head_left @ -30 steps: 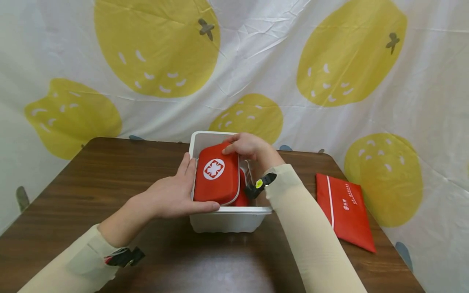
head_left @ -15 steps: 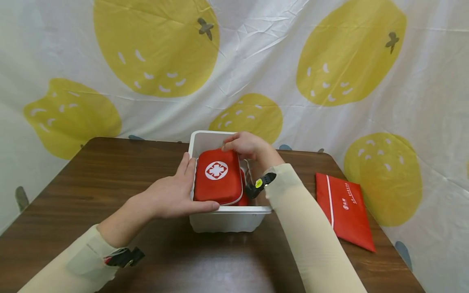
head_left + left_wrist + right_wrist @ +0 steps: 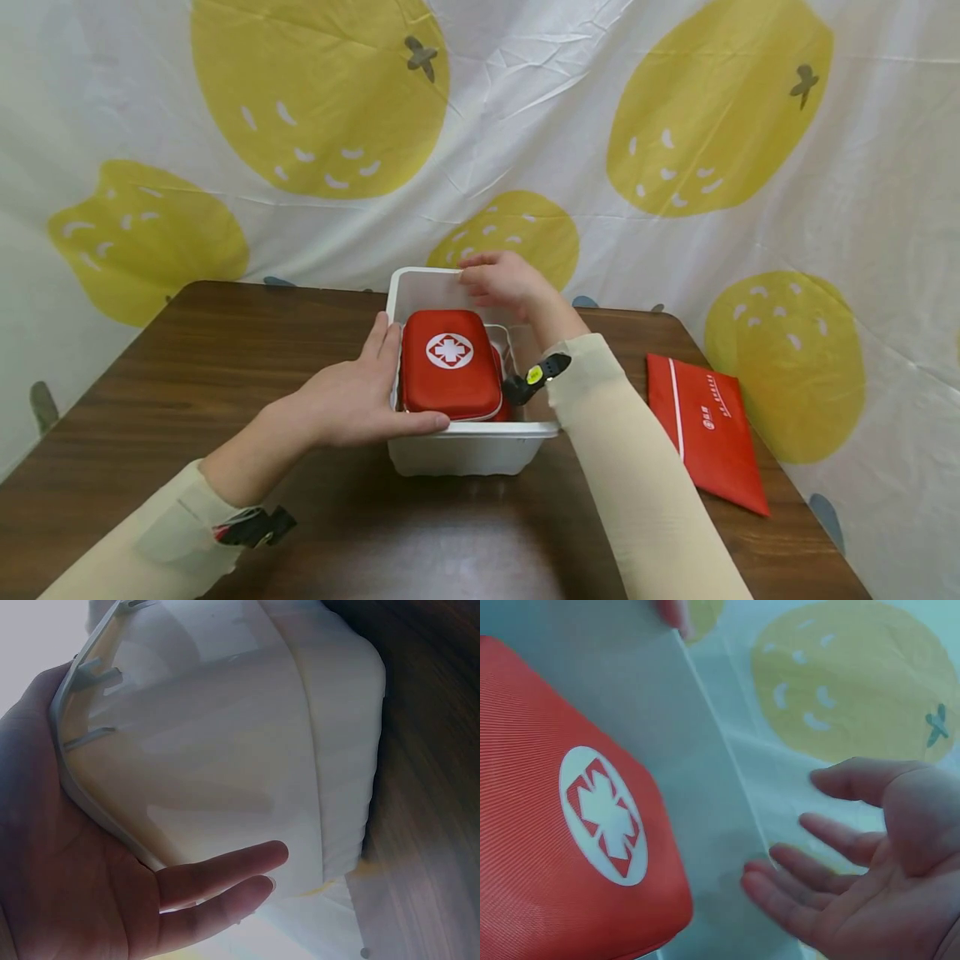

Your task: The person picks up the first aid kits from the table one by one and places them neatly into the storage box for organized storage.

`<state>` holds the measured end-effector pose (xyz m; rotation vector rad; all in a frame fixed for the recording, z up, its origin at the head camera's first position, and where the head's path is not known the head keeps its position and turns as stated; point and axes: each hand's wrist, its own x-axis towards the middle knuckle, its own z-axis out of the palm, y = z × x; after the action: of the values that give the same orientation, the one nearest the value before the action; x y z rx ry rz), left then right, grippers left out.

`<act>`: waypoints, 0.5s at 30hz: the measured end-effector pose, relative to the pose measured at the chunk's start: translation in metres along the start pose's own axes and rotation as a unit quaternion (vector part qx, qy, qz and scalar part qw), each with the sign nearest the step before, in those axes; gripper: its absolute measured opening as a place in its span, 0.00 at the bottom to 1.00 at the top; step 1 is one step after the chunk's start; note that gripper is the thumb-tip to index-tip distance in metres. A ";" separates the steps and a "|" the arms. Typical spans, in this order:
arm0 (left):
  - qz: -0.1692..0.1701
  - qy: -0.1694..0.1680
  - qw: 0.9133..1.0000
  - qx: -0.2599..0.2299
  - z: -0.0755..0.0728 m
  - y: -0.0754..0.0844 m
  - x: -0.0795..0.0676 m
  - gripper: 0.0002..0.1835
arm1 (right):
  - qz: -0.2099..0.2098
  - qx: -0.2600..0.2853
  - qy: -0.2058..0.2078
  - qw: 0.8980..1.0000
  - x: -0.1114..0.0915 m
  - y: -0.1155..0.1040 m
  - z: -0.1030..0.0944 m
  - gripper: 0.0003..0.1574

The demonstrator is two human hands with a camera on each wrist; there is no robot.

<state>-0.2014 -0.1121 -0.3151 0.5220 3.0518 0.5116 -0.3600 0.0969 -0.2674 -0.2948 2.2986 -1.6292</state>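
Note:
In the head view, a red zipped first-aid case (image 3: 452, 375) with a white cross emblem lies inside a white plastic bin (image 3: 465, 454). Part of another red item (image 3: 504, 410) shows beneath its right edge. My left hand (image 3: 356, 396) rests against the bin's near left corner, thumb along the front rim. The left wrist view shows two straight fingers (image 3: 225, 862) against the outer wall (image 3: 225, 750). Above the far right part of the bin, my right hand (image 3: 504, 282) holds nothing, its fingers spread apart from the case in the right wrist view.
A flat red pouch (image 3: 705, 433) with a white stripe and white print lies at the right of the brown wooden table (image 3: 315, 333). Behind the table hangs a white curtain (image 3: 517, 108) with yellow lemons. A clear plastic edge (image 3: 498, 335) shows inside the bin.
My right hand has let go of the first-aid case and moved up and away. The case has settled flatter and straighter in the bin. My left hand has stayed put.

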 end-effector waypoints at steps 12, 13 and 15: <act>0.002 -0.001 1.000 -0.005 0.000 -0.002 -0.002 0.71 | -0.114 0.076 -0.011 0.991 -0.041 -0.027 -0.033 0.24; 0.002 0.000 1.000 -0.005 0.000 -0.002 -0.002 0.71 | -0.121 0.075 -0.011 0.990 -0.045 -0.026 -0.038 0.25; 0.003 0.001 1.000 -0.004 -0.001 -0.002 -0.002 0.71 | -0.131 0.079 -0.015 0.988 -0.053 -0.025 -0.048 0.26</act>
<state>-0.2002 -0.1153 -0.3150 0.5294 3.0497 0.5260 -0.3287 0.1490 -0.2226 -0.6005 2.1665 -1.9043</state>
